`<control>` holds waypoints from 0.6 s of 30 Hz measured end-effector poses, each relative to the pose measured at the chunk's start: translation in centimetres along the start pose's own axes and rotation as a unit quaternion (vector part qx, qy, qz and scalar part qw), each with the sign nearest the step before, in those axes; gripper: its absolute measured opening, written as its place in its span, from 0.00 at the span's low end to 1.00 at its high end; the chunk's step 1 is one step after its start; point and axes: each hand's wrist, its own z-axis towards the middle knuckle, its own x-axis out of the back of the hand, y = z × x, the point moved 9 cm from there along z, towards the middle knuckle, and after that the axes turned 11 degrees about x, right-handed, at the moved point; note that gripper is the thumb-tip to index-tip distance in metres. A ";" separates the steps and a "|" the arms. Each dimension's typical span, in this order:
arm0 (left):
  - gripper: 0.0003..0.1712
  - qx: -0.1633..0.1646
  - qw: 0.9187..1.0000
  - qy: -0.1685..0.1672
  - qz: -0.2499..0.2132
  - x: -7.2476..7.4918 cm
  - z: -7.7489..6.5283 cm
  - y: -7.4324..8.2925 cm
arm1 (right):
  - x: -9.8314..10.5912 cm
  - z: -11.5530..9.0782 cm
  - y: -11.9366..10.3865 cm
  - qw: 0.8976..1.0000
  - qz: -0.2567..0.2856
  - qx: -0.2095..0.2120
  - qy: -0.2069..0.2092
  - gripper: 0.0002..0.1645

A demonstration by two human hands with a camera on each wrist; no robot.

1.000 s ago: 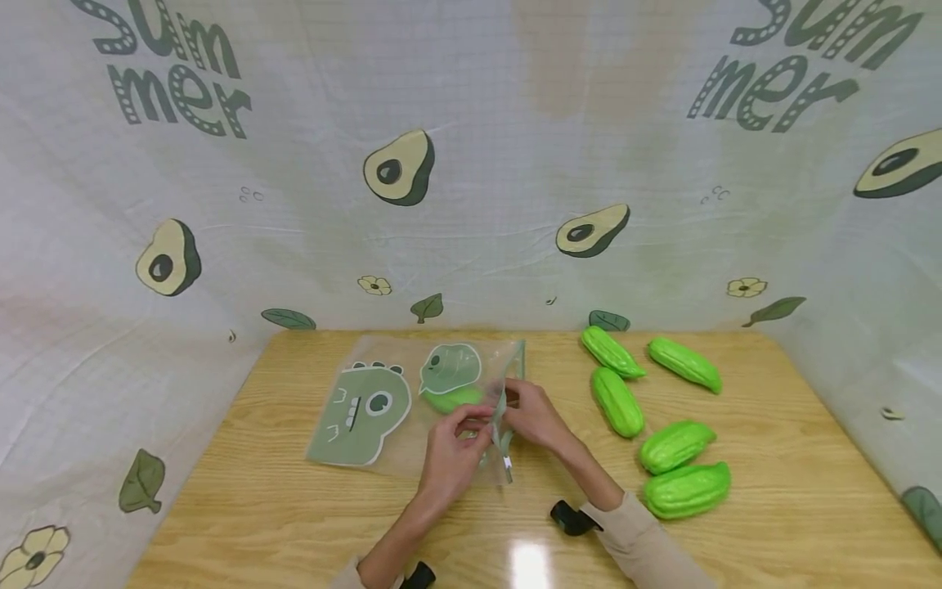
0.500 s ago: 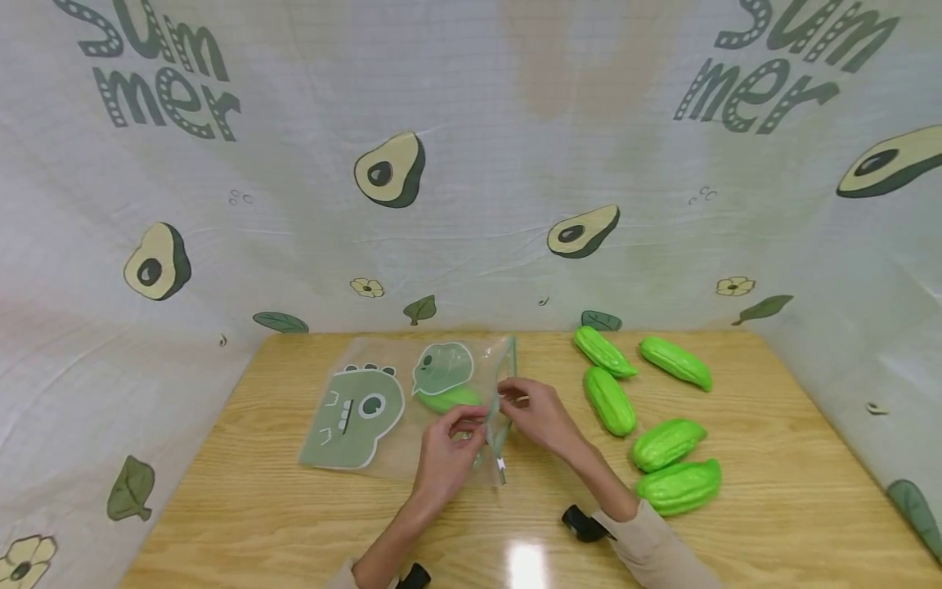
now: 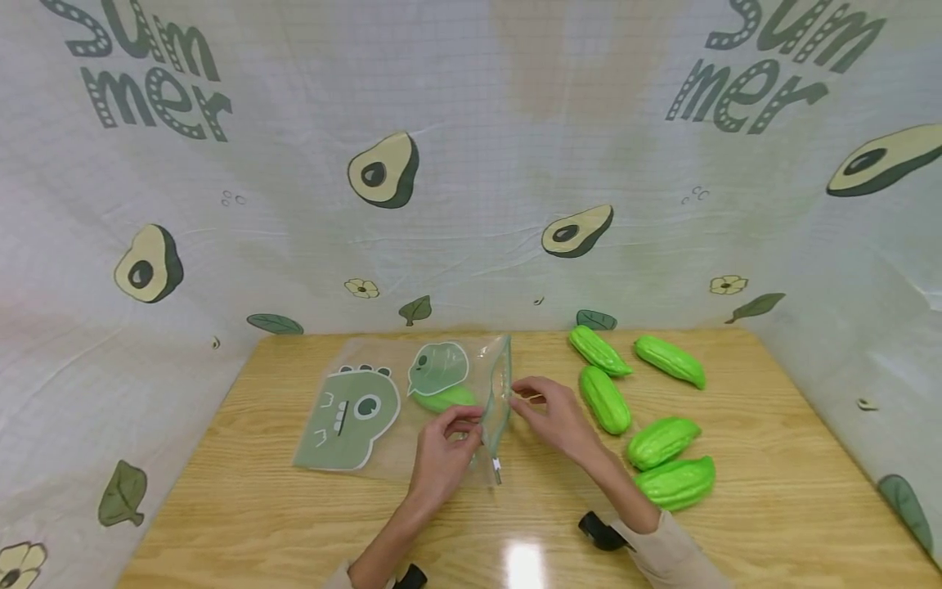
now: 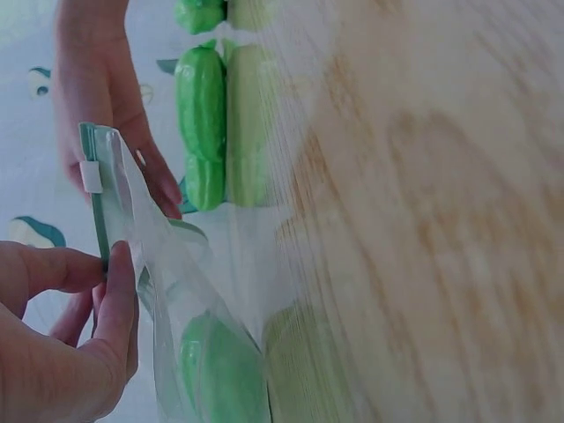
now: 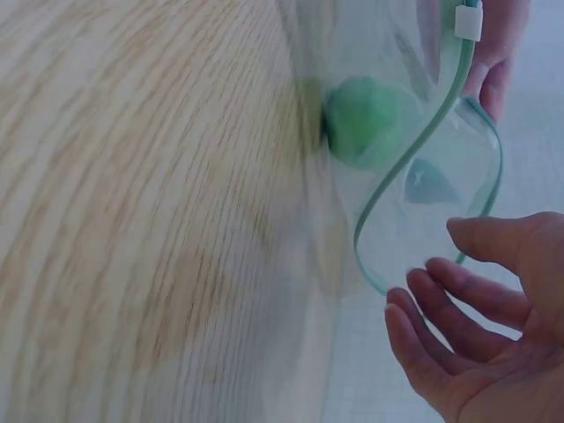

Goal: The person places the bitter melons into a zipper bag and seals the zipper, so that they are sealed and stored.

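Observation:
A clear slider zip bag with green dinosaur prints lies on the table, its mouth facing right. Inside it rests one green ridged vegetable, like a bitter melon, also seen through the plastic in the right wrist view. My left hand pinches the near part of the bag's mouth edge between thumb and fingers, below the white slider in the left wrist view. Just right of the gaping mouth is my right hand. Its thumb and relaxed fingers are spread apart and hold nothing, close to the green rim.
Right of the bag, several more bitter-melon-like vegetables lie on the wooden table: a pair at the back, one near the right hand, and others nearer the front. A printed cloth hangs around the table's back and sides.
My right hand has let go of the bag's rim and drawn a little to the right. The bag's mouth stands wider. The left hand keeps its pinch; the head view has shifted slightly.

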 end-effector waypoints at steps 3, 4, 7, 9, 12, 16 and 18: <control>0.12 0.002 1.000 0.000 -0.004 0.0 0.0 -0.1 | 0.6 -0.4 0.1 1.000 -0.011 0.006 0.009 0.14; 0.12 0.003 1.000 -0.001 -0.005 0.0 0.0 -0.1 | 0.9 -0.5 0.2 1.000 -0.013 0.006 0.012 0.14; 0.12 0.003 1.000 0.001 -0.006 0.0 0.0 -0.1 | 1.4 -0.7 0.2 1.000 -0.019 0.008 0.018 0.14; 0.12 0.003 1.000 0.001 -0.005 0.0 0.0 -0.2 | 1.8 -0.9 0.2 1.000 -0.022 0.009 0.019 0.13; 0.12 0.003 1.000 0.001 -0.005 0.0 0.1 -0.2 | 2.3 -1.2 0.2 0.999 -0.029 0.012 0.024 0.14; 0.12 0.006 1.000 0.001 -0.004 -0.1 0.1 -0.3 | 3.1 -1.6 0.2 0.998 -0.047 0.017 0.033 0.14; 0.12 0.008 1.000 0.003 -0.002 -0.1 0.1 -0.3 | 3.5 -1.8 0.2 0.998 -0.057 0.018 0.038 0.14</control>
